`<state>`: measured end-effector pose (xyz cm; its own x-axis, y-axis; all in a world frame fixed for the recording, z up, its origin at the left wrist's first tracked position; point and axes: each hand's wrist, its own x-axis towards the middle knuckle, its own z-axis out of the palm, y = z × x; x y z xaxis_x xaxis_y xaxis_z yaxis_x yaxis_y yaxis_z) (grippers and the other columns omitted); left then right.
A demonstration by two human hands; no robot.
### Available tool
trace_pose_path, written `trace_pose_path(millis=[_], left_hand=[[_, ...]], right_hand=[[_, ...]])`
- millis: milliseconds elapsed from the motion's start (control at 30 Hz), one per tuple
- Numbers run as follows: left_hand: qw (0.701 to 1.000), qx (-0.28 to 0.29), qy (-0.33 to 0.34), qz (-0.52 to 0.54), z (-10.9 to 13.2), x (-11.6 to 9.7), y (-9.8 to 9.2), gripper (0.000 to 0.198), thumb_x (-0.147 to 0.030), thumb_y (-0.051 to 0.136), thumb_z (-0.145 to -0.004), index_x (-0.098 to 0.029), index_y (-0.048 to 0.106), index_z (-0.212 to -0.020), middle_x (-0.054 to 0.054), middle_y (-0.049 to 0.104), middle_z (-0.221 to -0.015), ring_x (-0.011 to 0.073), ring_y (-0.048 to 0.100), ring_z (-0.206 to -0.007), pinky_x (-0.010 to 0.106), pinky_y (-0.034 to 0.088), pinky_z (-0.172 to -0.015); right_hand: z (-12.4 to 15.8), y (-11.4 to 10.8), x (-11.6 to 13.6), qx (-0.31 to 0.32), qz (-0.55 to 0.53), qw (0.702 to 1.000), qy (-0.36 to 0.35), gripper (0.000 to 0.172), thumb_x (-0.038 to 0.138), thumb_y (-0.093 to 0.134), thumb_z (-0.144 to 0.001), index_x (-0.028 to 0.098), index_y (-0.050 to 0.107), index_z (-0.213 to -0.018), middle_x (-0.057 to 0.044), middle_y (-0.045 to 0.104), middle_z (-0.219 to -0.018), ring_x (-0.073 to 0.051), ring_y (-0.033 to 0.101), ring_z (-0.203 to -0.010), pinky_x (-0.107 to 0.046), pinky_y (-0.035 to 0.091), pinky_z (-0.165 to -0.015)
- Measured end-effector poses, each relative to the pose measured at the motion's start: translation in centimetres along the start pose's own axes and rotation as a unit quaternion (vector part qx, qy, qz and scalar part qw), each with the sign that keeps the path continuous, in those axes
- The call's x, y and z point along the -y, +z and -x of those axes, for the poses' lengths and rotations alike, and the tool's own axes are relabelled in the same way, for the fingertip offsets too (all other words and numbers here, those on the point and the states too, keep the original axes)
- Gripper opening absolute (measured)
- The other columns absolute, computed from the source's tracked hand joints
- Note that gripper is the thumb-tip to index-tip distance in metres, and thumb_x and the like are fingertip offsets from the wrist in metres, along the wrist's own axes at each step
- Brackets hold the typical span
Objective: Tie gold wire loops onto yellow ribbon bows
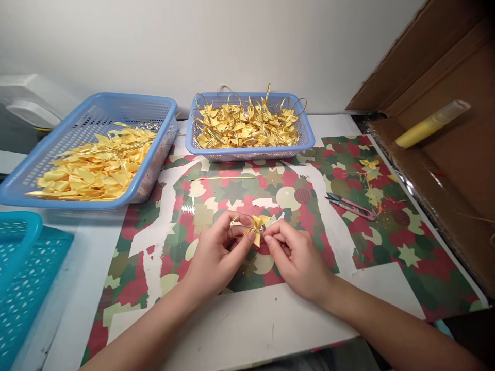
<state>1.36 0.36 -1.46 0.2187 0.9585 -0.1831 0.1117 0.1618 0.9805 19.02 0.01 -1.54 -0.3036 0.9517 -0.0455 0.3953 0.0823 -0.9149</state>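
Between thumb and fingers, my left hand pinches a yellow ribbon bow above the patterned mat. A loop of gold cord curves out from the bow over the left fingers. At the bow's right side sits a small silver bell. My right hand is closed, its thumb and forefinger tips pinched at the bell; whether they grip the bell or a cord end is too small to tell. A straight piece of gold cord lies on the mat beyond the hands.
A blue basket at the left holds yellow ribbon pieces and silver bells. Another blue basket at the back holds looped bows. Pink-handled thread snips and yellow scraps lie right, beside a cardboard box. A teal basket stands near left.
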Motion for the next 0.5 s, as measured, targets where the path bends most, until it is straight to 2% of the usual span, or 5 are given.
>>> trace_pose_path(millis=[167, 333, 433, 500], left_hand=[[1.0, 0.012, -0.024, 0.015, -0.01, -0.24, 0.1, 0.014, -0.032, 0.059, -0.091, -0.02, 0.05, -0.091, 0.0, 0.061, -0.071, 0.0097, 0.048, -0.057, 0.022, 0.031, -0.049], [0.998, 0.013, -0.054, 0.034, 0.03, -0.31, 0.06, 0.019, -0.035, 0.061, -0.09, -0.02, 0.05, -0.094, 0.001, 0.064, -0.072, 0.0091, 0.045, -0.056, 0.022, 0.03, -0.049], [0.997, 0.021, -0.062, 0.047, -0.03, -0.51, -0.07, 0.019, -0.037, 0.059, -0.091, -0.02, 0.051, -0.094, -0.003, 0.057, -0.065, 0.0074, 0.036, -0.052, 0.02, 0.026, -0.048], [0.997, 0.021, -0.054, 0.048, -0.09, -0.64, -0.14, 0.018, -0.037, 0.058, -0.091, -0.02, 0.054, -0.093, -0.004, 0.052, -0.063, 0.0077, 0.036, -0.053, 0.02, 0.028, -0.048]], right_hand=[[0.01, 0.06, 0.21, -0.006, -0.017, 1.0, 0.017, 0.012, 0.02, 0.046, -0.092, 0.018, 0.052, -0.082, 0.007, 0.045, -0.054, -0.007, 0.037, -0.046, -0.021, 0.025, -0.046], [-0.02, 0.16, 0.36, -0.003, -0.045, 0.999, 0.013, 0.012, 0.018, 0.045, -0.092, 0.018, 0.051, -0.081, 0.007, 0.044, -0.054, -0.006, 0.035, -0.045, -0.02, 0.025, -0.046], [0.0, 0.14, 0.36, 0.003, -0.06, 0.998, 0.019, 0.012, 0.019, 0.045, -0.093, 0.018, 0.051, -0.082, 0.006, 0.048, -0.056, -0.006, 0.034, -0.045, -0.021, 0.025, -0.045], [0.06, 0.08, 0.35, 0.006, -0.067, 0.997, 0.025, 0.012, 0.02, 0.045, -0.093, 0.018, 0.052, -0.083, 0.006, 0.05, -0.058, -0.006, 0.035, -0.046, -0.021, 0.025, -0.045]])
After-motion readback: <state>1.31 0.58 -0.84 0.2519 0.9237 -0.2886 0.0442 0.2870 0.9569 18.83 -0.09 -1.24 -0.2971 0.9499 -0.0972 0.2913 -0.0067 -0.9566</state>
